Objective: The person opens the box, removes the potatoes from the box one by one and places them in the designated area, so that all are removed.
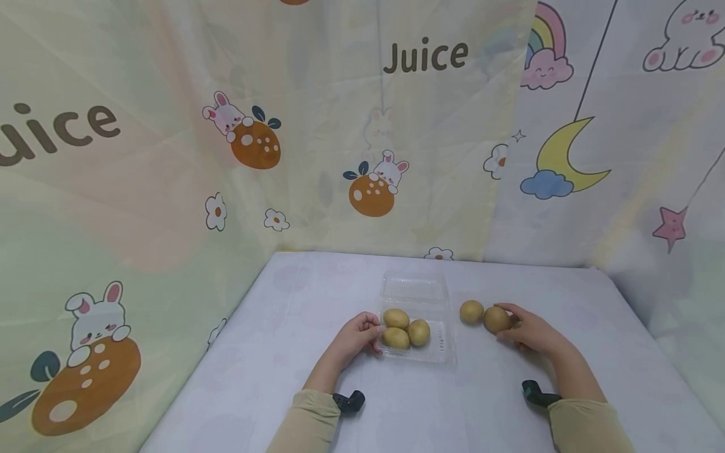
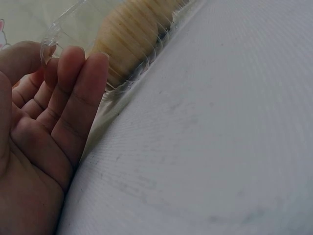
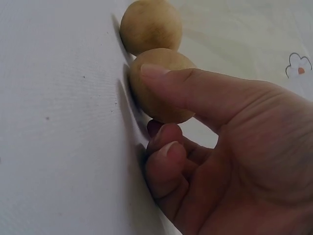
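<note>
In the head view, a clear plastic clamshell box [image 1: 438,352] lies on the table with its lid [image 1: 416,288] folded back, away from the person. Three smooth, tan, potato-like ovals [image 1: 419,333] sit in the box's left part. My left hand [image 1: 358,340] pinches the box's left rim between thumb and fingers, plainly seen in the left wrist view. To the right of the box, my right hand [image 1: 535,330] grips a round tan potato [image 3: 161,105] between thumb and fingers. Another potato [image 1: 471,312] lies beside it on the left, touching or nearly so.
A white cloth covers the table [image 1: 317,289]. Printed curtains [image 1: 317,126] hang behind it and at both sides. Each wrist wears a black device [image 1: 349,401] near the cuff of a beige sleeve [image 1: 308,421].
</note>
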